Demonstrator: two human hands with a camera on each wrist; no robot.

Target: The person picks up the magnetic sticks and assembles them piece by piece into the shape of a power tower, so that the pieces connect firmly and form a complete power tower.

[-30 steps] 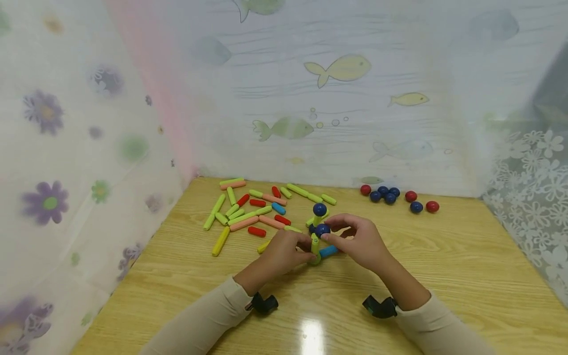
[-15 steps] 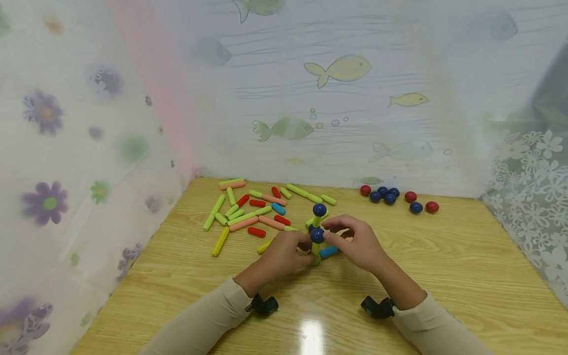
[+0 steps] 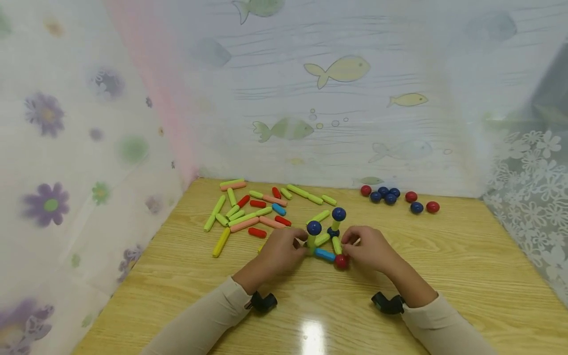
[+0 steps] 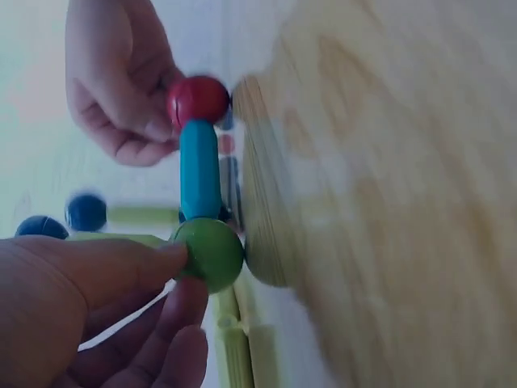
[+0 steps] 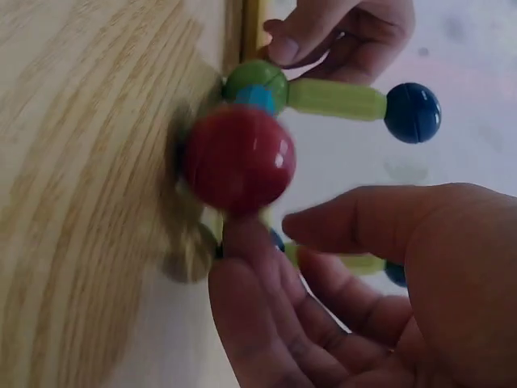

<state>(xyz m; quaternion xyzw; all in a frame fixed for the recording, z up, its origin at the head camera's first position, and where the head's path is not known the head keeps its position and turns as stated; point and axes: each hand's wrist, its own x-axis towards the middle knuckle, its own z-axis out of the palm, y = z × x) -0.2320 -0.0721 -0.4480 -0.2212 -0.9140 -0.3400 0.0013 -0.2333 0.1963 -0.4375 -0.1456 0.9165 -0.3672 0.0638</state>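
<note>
A frame of balls and rods stands on the table. My left hand (image 3: 284, 251) pinches its green ball (image 4: 212, 255) between thumb and finger. A light-green rod (image 5: 335, 100) rises from that ball, topped by a blue ball (image 3: 314, 228). A blue rod (image 3: 325, 254) joins the green ball to a red ball (image 3: 341, 261). My right hand (image 3: 370, 249) is beside the red ball, fingertips right at its underside and thumb apart. Light-green rods (image 3: 337, 245) lead back to a dark blue ball (image 3: 333, 231), which carries a second upright with a blue ball (image 3: 339, 214).
Loose light-green, salmon, red (image 3: 257, 232), yellow (image 3: 221, 241) and blue rods lie spread over the table's left side. Several blue balls (image 3: 390, 198) and red balls (image 3: 432, 207) sit at the back right. A fish-patterned curtain (image 3: 284, 98) hangs behind the table.
My right hand has set a blue ball on the front upright and let it go. The frame has turned, so the blue rod and red ball now face front and the uprights stand apart.
</note>
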